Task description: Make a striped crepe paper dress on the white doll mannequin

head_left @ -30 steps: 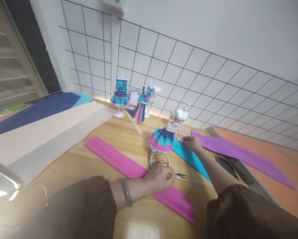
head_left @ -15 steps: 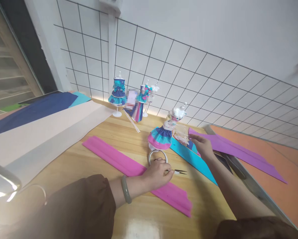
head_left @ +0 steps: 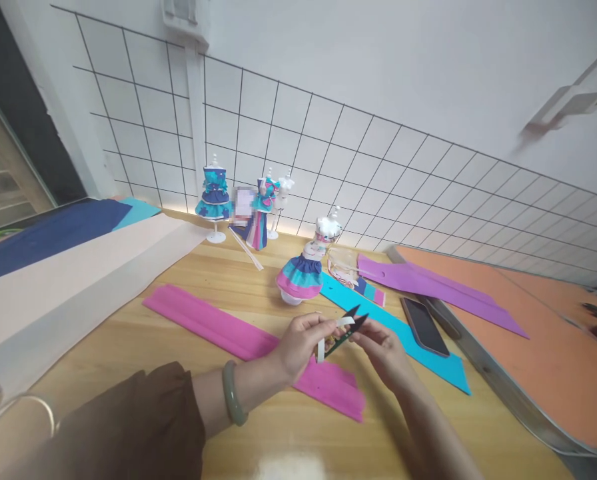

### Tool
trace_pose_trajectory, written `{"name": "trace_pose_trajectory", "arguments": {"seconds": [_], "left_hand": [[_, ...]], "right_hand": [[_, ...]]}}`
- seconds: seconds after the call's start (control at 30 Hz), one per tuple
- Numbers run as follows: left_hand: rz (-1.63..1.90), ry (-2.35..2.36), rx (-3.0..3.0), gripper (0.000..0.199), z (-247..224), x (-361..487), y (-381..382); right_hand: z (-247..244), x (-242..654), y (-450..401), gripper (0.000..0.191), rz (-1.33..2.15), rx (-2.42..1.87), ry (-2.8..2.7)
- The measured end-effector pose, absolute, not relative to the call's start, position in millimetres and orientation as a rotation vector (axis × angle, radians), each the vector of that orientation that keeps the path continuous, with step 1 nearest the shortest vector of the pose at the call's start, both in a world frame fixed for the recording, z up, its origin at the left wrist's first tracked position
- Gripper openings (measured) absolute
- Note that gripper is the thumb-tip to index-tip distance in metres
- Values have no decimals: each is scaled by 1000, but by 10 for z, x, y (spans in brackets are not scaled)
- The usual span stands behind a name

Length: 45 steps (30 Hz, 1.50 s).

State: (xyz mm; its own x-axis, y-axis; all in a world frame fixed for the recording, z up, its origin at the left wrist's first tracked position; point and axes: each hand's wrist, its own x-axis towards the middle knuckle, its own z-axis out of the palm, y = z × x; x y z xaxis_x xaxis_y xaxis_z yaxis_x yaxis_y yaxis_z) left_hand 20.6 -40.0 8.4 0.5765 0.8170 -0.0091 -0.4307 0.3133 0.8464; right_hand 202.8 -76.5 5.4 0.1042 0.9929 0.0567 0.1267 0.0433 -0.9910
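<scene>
My left hand (head_left: 301, 343) is closed on a narrow white strip (head_left: 346, 322), whose other part hangs below the fingers. Between both hands are dark thread snips (head_left: 347, 337), blades apart and pointing up to the right; their handle end is partly hidden by the left fingers. My right hand (head_left: 381, 347) pinches at the snips close to the blades. Beneath the left hand and wrist lies a long pink cloth strip (head_left: 208, 325). Just beyond the hands stands a small dress form (head_left: 316, 248) wearing a tiered blue and pink skirt (head_left: 301, 275).
A turquoise cloth strip (head_left: 443, 365), a phone (head_left: 425, 327) and purple cloth (head_left: 443, 283) lie to the right. More dressed forms (head_left: 214, 200) stand near the wire grid (head_left: 288, 120). Pale fabric (head_left: 103, 267) covers the left side. An orange surface (head_left: 553, 360) adjoins the table (head_left: 178, 373).
My right hand has come back from the purple cloth to meet the left. The left hand has lifted the snips and white strip; the snips now point upward. The view has shifted right.
</scene>
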Motion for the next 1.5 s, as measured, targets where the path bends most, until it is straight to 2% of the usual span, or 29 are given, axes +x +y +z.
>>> {"name": "trace_pose_trajectory", "arguments": {"seconds": [0.1,0.3,0.4,0.57,0.73,0.87,1.07,1.17,1.37,1.5], "left_hand": [[905,449,735,29,137,203,-366],[947,423,737,27,151,186,-329],[994,441,802,29,115,193,-304],[1003,545,975,31,72,183,-290],[954,549,1046,40,86,171,-340],[896,498,989,44,74,183,-378],[847,461,974,44,55,179,-377],[766,407,981,46,48,175,-381],[643,322,978,48,40,161,-375],[706,364,981,54,37,155,-320]], "right_hand": [[220,1823,-778,30,1146,-1160,-1404],[225,1596,-634,27,1024,-1220,-1459],[111,1613,-571,31,1083,-1129,-1288],[50,1819,-535,24,1101,-978,-822],[54,1868,-551,25,1062,-912,-768],[-33,1762,-604,41,963,-1042,-956],[-65,1669,-648,32,782,-1349,-1110],[-66,1673,-631,38,853,-1354,-1124],[-166,1701,-626,38,1209,-1289,-1176],[-147,1731,-617,43,1120,-1253,-1132]]}}
